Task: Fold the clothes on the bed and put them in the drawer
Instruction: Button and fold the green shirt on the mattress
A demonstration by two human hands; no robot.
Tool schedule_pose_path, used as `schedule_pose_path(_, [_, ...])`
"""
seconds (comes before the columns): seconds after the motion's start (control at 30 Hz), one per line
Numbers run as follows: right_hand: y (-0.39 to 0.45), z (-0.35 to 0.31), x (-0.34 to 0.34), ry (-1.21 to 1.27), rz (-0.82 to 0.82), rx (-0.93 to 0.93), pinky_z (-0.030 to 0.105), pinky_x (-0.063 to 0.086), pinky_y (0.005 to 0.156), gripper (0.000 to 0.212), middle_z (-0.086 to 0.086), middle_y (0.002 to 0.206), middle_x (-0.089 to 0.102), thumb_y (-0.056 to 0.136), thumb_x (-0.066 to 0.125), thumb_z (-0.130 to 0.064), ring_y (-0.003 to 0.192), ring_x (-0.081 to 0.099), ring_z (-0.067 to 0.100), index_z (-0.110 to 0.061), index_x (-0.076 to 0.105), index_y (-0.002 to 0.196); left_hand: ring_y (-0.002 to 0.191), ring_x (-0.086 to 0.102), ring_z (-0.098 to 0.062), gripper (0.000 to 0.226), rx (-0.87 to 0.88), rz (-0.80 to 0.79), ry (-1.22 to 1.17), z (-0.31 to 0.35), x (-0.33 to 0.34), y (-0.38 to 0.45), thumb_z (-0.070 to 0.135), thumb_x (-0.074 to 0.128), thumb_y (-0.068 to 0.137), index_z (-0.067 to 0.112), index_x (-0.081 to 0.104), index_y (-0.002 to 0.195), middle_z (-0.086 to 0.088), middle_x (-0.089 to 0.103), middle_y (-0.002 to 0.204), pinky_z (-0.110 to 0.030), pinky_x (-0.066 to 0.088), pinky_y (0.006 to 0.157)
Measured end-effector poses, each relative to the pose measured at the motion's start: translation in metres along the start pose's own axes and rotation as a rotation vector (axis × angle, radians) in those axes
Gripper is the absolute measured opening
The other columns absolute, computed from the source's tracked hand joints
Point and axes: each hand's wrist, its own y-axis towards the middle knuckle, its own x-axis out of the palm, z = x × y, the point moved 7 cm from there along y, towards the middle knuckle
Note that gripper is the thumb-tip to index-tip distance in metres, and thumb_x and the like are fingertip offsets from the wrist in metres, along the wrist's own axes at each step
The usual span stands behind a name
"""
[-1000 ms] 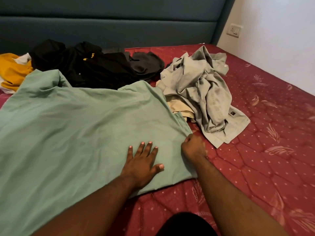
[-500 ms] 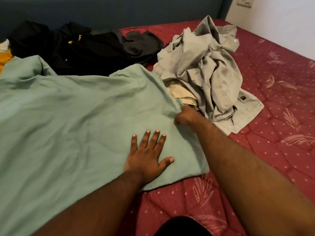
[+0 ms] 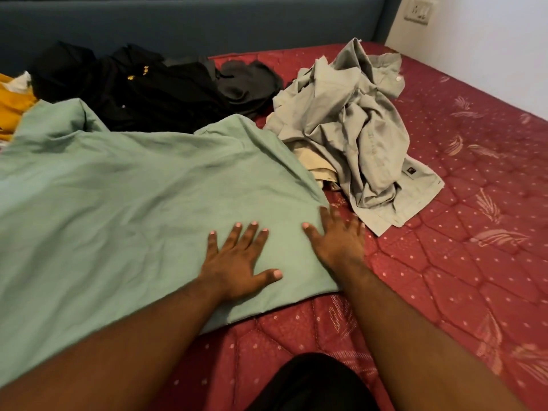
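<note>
A large pale green garment (image 3: 124, 209) lies spread over the left and middle of the red mattress (image 3: 462, 262). My left hand (image 3: 237, 262) presses flat on its near right corner, fingers spread. My right hand (image 3: 341, 238) lies flat on the garment's right edge, fingers straight and partly over the mattress. A crumpled grey shirt (image 3: 355, 129) is heaped just beyond my right hand, with a beige cloth (image 3: 314, 161) under it. Black clothes (image 3: 154, 87) are piled near the headboard and a yellow garment (image 3: 12, 108) shows at the far left.
A blue padded headboard (image 3: 192, 28) runs along the back. A white wall with a socket (image 3: 418, 11) stands at the right. Bare mattress lies to the right of the grey shirt and along the near edge.
My right hand let go of the green garment's edge, drew back toward me and now lies flat with straight fingers. My left hand stayed pressed on the cloth.
</note>
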Motion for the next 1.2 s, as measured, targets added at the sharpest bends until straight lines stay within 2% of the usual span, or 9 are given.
schedule_pose_path(0.07, [-0.002, 0.0, -0.01, -0.13, 0.063, 0.078, 0.056, 0.001, 0.118, 0.072, 0.009, 0.162, 0.009, 0.094, 0.018, -0.067, 0.148, 0.005, 0.035, -0.027, 0.014, 0.154, 0.149, -0.016, -0.017, 0.097, -0.059, 0.053, 0.009, -0.021, 0.0, -0.019, 0.087, 0.009, 0.074, 0.034, -0.011, 0.153, 0.009, -0.019, 0.161, -0.059, -0.012, 0.115])
schedule_pose_path(0.2, [-0.049, -0.068, 0.028, -0.175, -0.098, -0.527, 0.049, 0.004, 0.12, 0.089, -0.005, 0.163, 0.002, 0.078, -0.003, -0.083, 0.15, 0.003, 0.024, -0.038, 0.009, 0.153, 0.148, -0.018, -0.016, 0.098, -0.072, 0.054, -0.048, -0.045, 0.007, -0.055, 0.089, -0.013, 0.067, 0.037, -0.019, 0.15, 0.014, -0.028, 0.153, -0.052, -0.012, 0.117])
schedule_pose_path(0.33, [-0.042, -0.032, 0.014, -0.121, -0.136, -0.105, 0.057, -0.004, 0.116, 0.089, -0.005, 0.163, -0.002, 0.078, 0.011, -0.086, 0.149, -0.003, 0.029, -0.038, 0.006, 0.153, 0.147, -0.02, -0.016, 0.093, -0.063, 0.021, 0.032, -0.086, 0.014, -0.109, 0.088, -0.022, 0.063, 0.044, -0.024, 0.145, 0.017, -0.027, 0.154, -0.049, -0.011, 0.118])
schedule_pose_path(0.43, [-0.082, -0.109, 0.019, -0.234, -0.24, -0.437, 0.056, -0.002, 0.115, 0.085, 0.001, 0.162, -0.011, 0.086, 0.026, -0.078, 0.149, -0.007, 0.028, -0.034, 0.0, 0.154, 0.145, -0.02, -0.013, 0.097, -0.184, 0.038, 0.003, -0.108, 0.019, -0.151, 0.087, -0.02, 0.067, 0.037, -0.017, 0.15, 0.013, -0.024, 0.154, -0.05, -0.012, 0.117])
schedule_pose_path(0.6, [-0.151, -0.178, 0.056, -0.41, -0.503, -0.716, 0.057, 0.011, 0.115, 0.084, -0.003, 0.162, -0.012, 0.088, 0.045, -0.068, 0.149, -0.004, 0.03, -0.042, -0.002, 0.152, 0.14, 0.04, -0.026, 0.083, -0.209, 0.01, 0.018, -0.099, 0.037, -0.204, 0.078, 0.01, 0.089, 0.026, 0.036, 0.15, 0.002, 0.027, 0.155, -0.05, 0.011, 0.111])
schedule_pose_path(0.73, [-0.162, -0.163, 0.04, -0.428, -0.482, -0.603, 0.051, 0.019, 0.117, 0.079, -0.006, 0.163, -0.006, 0.091, 0.044, -0.064, 0.149, 0.007, 0.027, -0.041, -0.001, 0.152, 0.151, 0.006, -0.026, 0.103, -0.388, 0.073, -0.045, -0.143, 0.028, -0.264, 0.09, 0.002, 0.07, 0.033, 0.007, 0.155, 0.005, 0.001, 0.163, -0.062, -0.01, 0.109])
schedule_pose_path(0.97, [-0.17, -0.173, 0.013, -0.49, -0.333, -0.534, 0.041, 0.045, 0.098, 0.036, 0.01, 0.129, 0.049, 0.093, 0.048, -0.022, 0.119, 0.051, 0.033, -0.022, 0.045, 0.129, 0.15, -0.002, -0.028, 0.101, -0.67, -0.007, -0.167, -0.197, 0.029, -0.331, 0.089, 0.019, 0.077, 0.031, -0.012, 0.154, -0.003, -0.015, 0.163, -0.063, 0.012, 0.113])
schedule_pose_path(1.07, [-0.178, -0.183, 0.015, -0.491, -0.274, -0.595, 0.041, 0.046, 0.093, 0.046, 0.01, 0.133, 0.041, 0.091, 0.049, -0.01, 0.119, 0.047, 0.032, -0.018, 0.04, 0.136, 0.145, 0.02, -0.035, 0.084, -0.662, 0.023, -0.062, -0.186, 0.025, -0.329, 0.076, 0.018, 0.089, 0.026, 0.007, 0.156, -0.006, 0.005, 0.164, -0.061, 0.027, 0.106])
schedule_pose_path(1.2, [-0.179, -0.157, 0.023, -0.402, -0.196, -0.576, 0.041, 0.047, 0.093, 0.046, 0.008, 0.136, 0.047, 0.091, 0.05, -0.02, 0.122, 0.05, 0.029, -0.018, 0.042, 0.137, 0.098, 0.062, -0.04, 0.06, -0.55, -0.014, 0.063, -0.171, 0.027, -0.317, 0.044, 0.036, 0.084, 0.013, 0.06, 0.129, -0.011, 0.063, 0.127, -0.057, 0.051, 0.071])
